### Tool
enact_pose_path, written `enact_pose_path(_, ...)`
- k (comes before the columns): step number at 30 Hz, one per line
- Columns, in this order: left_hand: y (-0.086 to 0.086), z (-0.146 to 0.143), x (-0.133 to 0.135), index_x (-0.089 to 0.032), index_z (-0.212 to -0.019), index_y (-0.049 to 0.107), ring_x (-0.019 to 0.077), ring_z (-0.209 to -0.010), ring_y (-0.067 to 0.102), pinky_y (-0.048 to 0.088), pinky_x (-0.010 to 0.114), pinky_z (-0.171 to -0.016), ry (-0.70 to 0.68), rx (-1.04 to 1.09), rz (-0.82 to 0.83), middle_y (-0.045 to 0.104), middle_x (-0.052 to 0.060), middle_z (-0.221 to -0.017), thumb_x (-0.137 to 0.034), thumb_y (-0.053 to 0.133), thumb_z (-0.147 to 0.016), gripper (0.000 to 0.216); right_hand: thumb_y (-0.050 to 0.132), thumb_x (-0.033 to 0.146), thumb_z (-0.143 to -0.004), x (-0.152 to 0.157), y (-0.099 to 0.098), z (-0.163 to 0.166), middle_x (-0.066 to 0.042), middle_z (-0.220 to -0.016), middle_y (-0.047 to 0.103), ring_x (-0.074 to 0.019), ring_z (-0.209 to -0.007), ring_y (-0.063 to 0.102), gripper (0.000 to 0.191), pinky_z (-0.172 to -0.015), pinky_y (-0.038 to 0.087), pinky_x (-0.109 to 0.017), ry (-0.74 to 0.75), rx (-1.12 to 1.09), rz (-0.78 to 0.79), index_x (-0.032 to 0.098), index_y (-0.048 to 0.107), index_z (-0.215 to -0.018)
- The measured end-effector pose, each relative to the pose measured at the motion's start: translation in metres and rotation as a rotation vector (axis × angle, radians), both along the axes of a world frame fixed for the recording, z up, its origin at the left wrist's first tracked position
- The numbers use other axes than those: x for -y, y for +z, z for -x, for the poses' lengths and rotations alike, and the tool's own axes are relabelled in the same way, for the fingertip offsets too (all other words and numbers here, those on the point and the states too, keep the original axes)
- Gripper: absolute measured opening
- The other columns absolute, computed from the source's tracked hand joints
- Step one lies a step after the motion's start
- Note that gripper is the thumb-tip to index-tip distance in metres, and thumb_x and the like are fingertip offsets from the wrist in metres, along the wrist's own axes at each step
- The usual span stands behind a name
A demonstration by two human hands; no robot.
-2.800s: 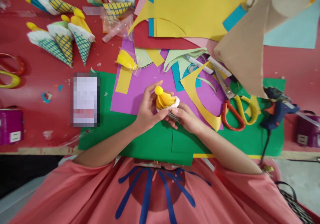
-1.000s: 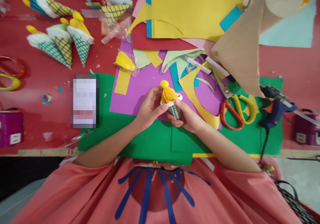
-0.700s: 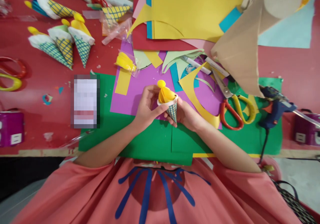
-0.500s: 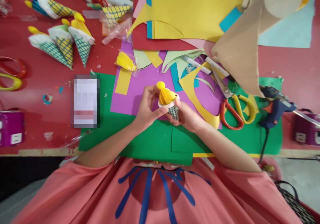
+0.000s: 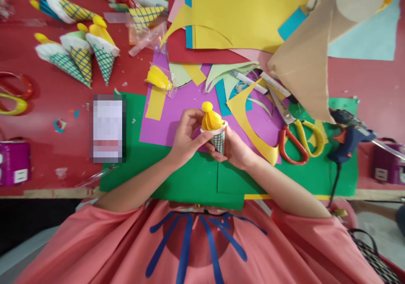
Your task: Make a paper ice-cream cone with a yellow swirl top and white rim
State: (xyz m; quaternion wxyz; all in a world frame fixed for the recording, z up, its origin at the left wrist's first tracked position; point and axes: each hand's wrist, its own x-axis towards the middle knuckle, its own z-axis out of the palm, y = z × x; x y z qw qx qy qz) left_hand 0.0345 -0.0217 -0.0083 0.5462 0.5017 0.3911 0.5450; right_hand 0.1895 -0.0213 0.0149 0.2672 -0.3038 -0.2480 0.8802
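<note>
Over the red counter (image 5: 47, 106) spread with coloured paper sheets (image 5: 253, 14), you work above a green sheet (image 5: 190, 178) just beneath your hands. Finished cones (image 5: 80, 54) lie well to your left, scissors (image 5: 297, 142) near your right. Both hands grip the paper ice-cream cone (image 5: 215, 131) between them: right hand (image 5: 236, 149) wrapped around its checked base, left hand (image 5: 186, 138) pinching the rim, steadying the yellow top.

Both forearms angle inward and the hands meet. The left hand (image 5: 186, 138) curls, its fingers (image 5: 193, 114) bent, thumb extended toward the right hand (image 5: 236, 149). The right hand's fingers are closed in a grip.
</note>
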Motion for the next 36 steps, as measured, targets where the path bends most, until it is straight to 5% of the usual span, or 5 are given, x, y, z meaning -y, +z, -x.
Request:
enact_pose_path(9,-0.003,0.0016,0.002,-0.028,-0.114,0.056,0.0202,-0.095,0.064,0.055,0.035,-0.08,0.017,-0.042,-0.023,0.063,0.004,-0.104,-0.059,0.071,-0.081,0.048,0.054,0.08,-0.078,-0.0011,0.0006,-0.0011,0.009,-0.058,0.049,-0.0045,-0.036,0.034,0.063,-0.031,0.02,-0.016,0.072,-0.151,0.102,0.02,0.052,-0.097)
enact_pose_path(16,-0.0005,0.0029,0.0017,-0.03,-0.107,0.056,0.0128,-0.083,0.06,0.048,0.027,-0.072,0.166,-0.156,-0.021,0.061,-0.002,-0.096,-0.041,0.079,-0.08,0.038,0.057,0.083,-0.074,0.0003,-0.0017,0.001,0.001,-0.071,0.063,-0.0108,-0.054,0.059,0.067,-0.049,0.052,-0.023,-0.042,0.003,-0.031,0.019,0.056,-0.093)
enact_pose_path(25,-0.0012,0.0025,0.002,-0.031,-0.112,0.058,0.0176,-0.097,0.064,0.05,0.032,-0.079,0.115,-0.022,-0.001,0.065,0.001,-0.105,-0.05,0.07,-0.086,0.035,0.062,0.077,-0.074,0.0017,0.0022,-0.0016,0.009,-0.057,0.048,-0.0022,-0.037,0.031,0.061,-0.034,0.019,-0.016,-0.014,0.005,0.037,0.018,0.056,-0.089)
enact_pose_path(32,0.0039,-0.0003,0.0024,-0.03,-0.13,0.049,0.0155,-0.103,0.068,0.054,0.031,-0.089,-0.154,0.091,0.043,0.068,0.002,-0.115,-0.042,0.07,-0.088,0.049,0.058,0.079,-0.075,-0.0028,0.0036,-0.0037,0.01,-0.051,0.047,-0.0024,-0.031,0.028,0.06,-0.03,0.02,-0.015,0.042,-0.089,0.093,0.02,0.051,-0.084)
enact_pose_path(36,0.0033,-0.0007,0.0015,-0.031,-0.128,0.05,0.0152,-0.103,0.067,0.054,0.029,-0.087,-0.086,0.049,0.002,0.067,0.002,-0.115,-0.04,0.071,-0.087,0.047,0.055,0.084,-0.073,-0.0026,0.0007,-0.0023,0.006,-0.058,0.056,-0.0052,-0.034,0.041,0.064,-0.03,0.032,-0.017,0.014,-0.079,0.028,0.02,0.052,-0.083)
